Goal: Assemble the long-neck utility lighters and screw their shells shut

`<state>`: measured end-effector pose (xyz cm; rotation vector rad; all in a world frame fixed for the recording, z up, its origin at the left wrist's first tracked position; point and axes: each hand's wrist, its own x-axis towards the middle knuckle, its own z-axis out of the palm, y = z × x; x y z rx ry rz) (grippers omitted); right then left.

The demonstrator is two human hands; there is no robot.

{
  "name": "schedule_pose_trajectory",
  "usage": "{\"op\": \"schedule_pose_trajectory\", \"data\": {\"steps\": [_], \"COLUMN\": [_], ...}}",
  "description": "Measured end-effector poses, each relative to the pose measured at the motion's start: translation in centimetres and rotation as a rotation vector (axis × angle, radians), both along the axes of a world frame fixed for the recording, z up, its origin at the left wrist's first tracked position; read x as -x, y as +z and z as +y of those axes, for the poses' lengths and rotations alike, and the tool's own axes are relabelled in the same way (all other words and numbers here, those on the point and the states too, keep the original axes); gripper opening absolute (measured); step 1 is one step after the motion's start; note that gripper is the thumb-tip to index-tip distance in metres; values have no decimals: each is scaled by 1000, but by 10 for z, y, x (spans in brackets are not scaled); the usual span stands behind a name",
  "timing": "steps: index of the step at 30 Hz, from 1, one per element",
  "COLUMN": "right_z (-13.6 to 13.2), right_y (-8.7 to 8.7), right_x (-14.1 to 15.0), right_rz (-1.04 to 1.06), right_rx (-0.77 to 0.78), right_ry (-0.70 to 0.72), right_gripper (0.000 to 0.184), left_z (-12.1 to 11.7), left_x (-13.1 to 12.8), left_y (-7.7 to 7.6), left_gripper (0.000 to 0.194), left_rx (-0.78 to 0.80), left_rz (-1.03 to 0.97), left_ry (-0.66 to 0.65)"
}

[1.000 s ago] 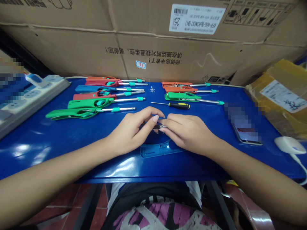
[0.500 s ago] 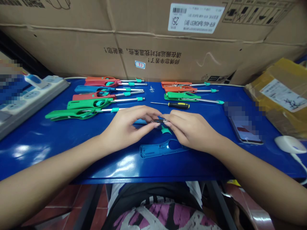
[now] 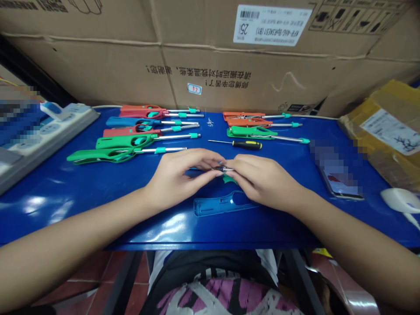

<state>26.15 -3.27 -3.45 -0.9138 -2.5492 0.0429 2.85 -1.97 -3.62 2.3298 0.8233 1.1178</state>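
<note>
Both hands meet over the middle of the blue table. My left hand (image 3: 183,177) pinches the dark end of a small black-and-metal part (image 3: 227,169); the fingers of my right hand (image 3: 265,177) close on its metal end. Much of this part is hidden by the fingers. Just beneath the hands a green trigger piece (image 3: 229,179) shows. Closer to me lies a blue lighter casing half (image 3: 210,208), its hollow side up and its right end behind my right hand. Beyond the hands is a black-and-yellow screwdriver (image 3: 247,145).
Several long-necked lighters (image 3: 127,142) lie in a row at the left, with 3 more lighters (image 3: 252,131) at the back right. A power strip (image 3: 55,127) borders the left side. A phone (image 3: 341,179), a white mouse (image 3: 400,200) and a taped parcel (image 3: 387,140) occupy the right. A large cardboard box (image 3: 197,48) walls the back.
The fingers have drawn closer around the small part, and less of its black length shows between them. The whole view has shifted slightly. The casing half stays where it lay.
</note>
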Motion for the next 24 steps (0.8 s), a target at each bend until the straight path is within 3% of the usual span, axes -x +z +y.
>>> {"op": "schedule_pose_trajectory", "data": {"steps": [11, 20, 24], "right_z": [0, 1, 1], "right_y": [0, -2, -2], "right_x": [-1, 0, 2], "right_rz": [66, 33, 70], "right_rx": [-113, -95, -6], "right_ry": [43, 61, 28], "right_gripper": [25, 25, 23], "left_z": [-1, -2, -1], "left_x": [-1, -2, -3], "left_y": [2, 4, 6], "left_gripper": [13, 12, 22], "left_rx": [1, -38, 20], "left_rz": [6, 19, 16], "left_ry": [4, -16, -38]}}
